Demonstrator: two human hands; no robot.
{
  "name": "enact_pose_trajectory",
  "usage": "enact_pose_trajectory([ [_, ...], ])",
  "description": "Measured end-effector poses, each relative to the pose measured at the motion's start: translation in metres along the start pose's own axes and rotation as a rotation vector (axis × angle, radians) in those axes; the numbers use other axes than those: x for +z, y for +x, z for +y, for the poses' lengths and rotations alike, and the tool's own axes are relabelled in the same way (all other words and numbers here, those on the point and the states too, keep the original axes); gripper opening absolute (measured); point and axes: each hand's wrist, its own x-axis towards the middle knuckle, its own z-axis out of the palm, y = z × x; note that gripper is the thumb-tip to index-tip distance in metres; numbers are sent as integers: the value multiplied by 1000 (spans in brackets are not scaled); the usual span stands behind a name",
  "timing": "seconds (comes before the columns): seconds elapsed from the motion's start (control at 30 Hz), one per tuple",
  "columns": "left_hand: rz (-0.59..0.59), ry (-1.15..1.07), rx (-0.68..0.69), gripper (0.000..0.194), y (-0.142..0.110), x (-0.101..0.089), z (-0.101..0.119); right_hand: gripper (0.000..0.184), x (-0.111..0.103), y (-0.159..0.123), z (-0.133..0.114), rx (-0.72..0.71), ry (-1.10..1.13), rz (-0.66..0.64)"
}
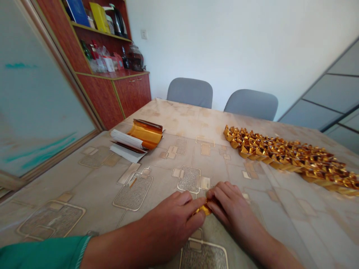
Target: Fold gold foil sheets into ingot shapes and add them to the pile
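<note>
Between my two hands, low over the table's near middle, is a small piece of folded gold foil paper (pixel 206 210). My left hand (pixel 179 213) pinches its left side with thumb and forefinger. On the other side my right hand (pixel 228 201) grips it with curled fingertips, which hide part of the paper. A stack of gold foil sheets (pixel 153 136), curled up and backed in white, lies farther off to the left. Many folded gold foil pieces (pixel 269 149) stand packed in rows on the right.
A patterned cloth covers the table (pixel 168 172). Two grey chairs (pixel 190 91) stand at its far edge, before a white wall. At the back left is a reddish wooden cabinet (pixel 103 97) with bottles and a glass jar (pixel 136 58). A frosted sliding door (pixel 42 101) borders the left.
</note>
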Motion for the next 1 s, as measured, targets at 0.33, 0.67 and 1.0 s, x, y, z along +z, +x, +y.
enact_pose_trajectory([
  [0.33, -23, 86, 71, 45, 3, -8, -2, 10, -1, 4, -7, 38, -35, 39],
  [0.67, -52, 136, 102, 43, 1, -21, -2, 11, -3, -5, -6, -15, -76, 22],
  [1.0, -47, 142, 144, 37, 2, -27, -4, 7, -9, -6, -1, 8, 111, -31],
])
